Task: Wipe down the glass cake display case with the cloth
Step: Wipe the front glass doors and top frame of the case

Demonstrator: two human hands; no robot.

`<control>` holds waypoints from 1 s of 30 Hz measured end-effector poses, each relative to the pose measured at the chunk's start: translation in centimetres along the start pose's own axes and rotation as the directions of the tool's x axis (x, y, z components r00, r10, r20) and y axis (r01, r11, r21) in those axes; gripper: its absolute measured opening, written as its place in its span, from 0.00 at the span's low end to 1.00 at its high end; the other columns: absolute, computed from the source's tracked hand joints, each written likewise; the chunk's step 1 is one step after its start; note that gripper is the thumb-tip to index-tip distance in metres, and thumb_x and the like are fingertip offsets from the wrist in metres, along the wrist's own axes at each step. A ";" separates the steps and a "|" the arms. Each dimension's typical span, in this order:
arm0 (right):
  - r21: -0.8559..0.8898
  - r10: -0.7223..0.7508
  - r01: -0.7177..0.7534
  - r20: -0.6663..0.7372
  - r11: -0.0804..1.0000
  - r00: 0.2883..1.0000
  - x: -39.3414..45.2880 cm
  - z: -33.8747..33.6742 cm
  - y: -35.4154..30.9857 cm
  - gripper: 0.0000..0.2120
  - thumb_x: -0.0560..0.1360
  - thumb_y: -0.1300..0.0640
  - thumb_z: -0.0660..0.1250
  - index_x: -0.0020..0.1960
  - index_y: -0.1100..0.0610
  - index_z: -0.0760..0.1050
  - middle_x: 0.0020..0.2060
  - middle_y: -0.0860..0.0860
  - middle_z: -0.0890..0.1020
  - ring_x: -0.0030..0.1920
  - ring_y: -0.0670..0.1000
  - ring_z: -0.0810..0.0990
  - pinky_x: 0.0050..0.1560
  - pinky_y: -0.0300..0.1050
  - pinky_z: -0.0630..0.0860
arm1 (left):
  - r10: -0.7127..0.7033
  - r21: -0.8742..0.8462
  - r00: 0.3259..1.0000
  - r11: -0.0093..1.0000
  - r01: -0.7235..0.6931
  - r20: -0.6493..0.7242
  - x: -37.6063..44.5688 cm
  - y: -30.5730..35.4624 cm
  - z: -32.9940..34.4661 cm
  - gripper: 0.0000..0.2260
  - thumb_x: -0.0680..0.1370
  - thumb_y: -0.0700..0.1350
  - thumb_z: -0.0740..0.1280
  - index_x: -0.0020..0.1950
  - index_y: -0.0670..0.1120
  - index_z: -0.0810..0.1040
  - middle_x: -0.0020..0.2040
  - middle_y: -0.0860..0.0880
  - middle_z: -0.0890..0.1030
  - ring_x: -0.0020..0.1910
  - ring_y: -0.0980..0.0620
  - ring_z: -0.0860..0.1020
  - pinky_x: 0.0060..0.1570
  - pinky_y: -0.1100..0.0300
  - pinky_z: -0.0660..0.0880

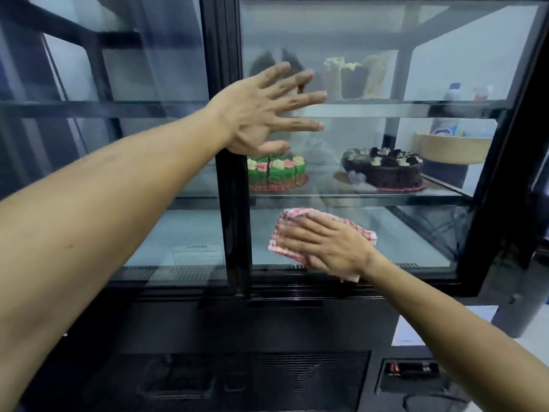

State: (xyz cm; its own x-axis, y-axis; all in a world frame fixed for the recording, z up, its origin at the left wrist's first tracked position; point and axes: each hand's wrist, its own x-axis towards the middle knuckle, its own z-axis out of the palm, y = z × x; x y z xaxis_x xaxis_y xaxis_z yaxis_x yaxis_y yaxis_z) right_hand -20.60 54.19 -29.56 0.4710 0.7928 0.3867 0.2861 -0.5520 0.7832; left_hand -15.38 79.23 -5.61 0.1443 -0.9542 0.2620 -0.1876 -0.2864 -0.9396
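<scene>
The right hand (323,248) lies flat, fingers together, pinning a folded red-and-white checked cloth (319,237) against the glass in the lower middle of the frame. It is a pressing hold rather than a closed fist, probably because a spread palm keeps the whole pad of fabric in contact with the pane. The cloth sits low on the right-hand glass door of the black-framed cake display case (234,179), just above the bottom rail.

Higher up, the left hand (261,114) is open and empty, fingers fanned, planted on the same door beside the central black upright. It looks like a brace to stop the sliding door shifting under the wiping pressure.

Behind the glass, a green cake with pink and cream rosettes (276,172) and a dark chocolate cake (383,171) stand on the middle shelf, well clear of both hands. The glass above still looks hazy, so most of this door likely remains to be wiped.
</scene>
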 end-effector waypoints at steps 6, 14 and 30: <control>0.120 0.202 -0.189 -0.104 0.975 0.974 2.7 0.3 -3.6 0.31 0.86 0.47 0.55 0.86 0.52 0.51 0.85 0.52 0.52 0.84 0.56 0.49 0.83 0.57 0.48 | -0.091 -0.057 0.996 0.994 0.091 0.018 0.3 2.0 -0.4 0.31 0.80 0.69 0.33 0.83 0.64 0.37 0.85 0.44 0.36 0.83 0.32 0.38 0.79 0.31 0.44; 0.242 -0.253 0.217 0.132 0.946 0.958 -0.7 2.7 -5.2 0.29 0.86 0.48 0.52 0.85 0.51 0.51 0.85 0.47 0.50 0.84 0.50 0.44 0.83 0.52 0.40 | -0.110 -0.073 0.994 0.991 0.112 0.027 0.2 2.2 -1.0 0.32 0.78 0.71 0.27 0.82 0.64 0.33 0.84 0.43 0.34 0.82 0.32 0.38 0.79 0.31 0.46; 0.285 -0.144 0.104 0.123 0.953 0.982 -1.4 3.0 -6.8 0.28 0.83 0.47 0.54 0.82 0.47 0.61 0.83 0.49 0.58 0.84 0.50 0.50 0.83 0.51 0.41 | -0.057 -0.049 0.998 0.997 0.058 0.039 0.5 2.7 -0.9 0.34 0.78 0.75 0.34 0.81 0.65 0.29 0.84 0.48 0.34 0.83 0.34 0.37 0.75 0.24 0.46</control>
State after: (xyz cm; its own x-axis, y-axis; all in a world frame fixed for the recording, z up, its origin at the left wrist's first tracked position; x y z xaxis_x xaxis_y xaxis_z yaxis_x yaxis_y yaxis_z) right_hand -20.72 56.01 -36.87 0.5237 0.8262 0.2075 0.5591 -0.5171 0.6480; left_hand -16.70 77.95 -7.81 0.1921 -0.9324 0.3060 -0.2264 -0.3455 -0.9107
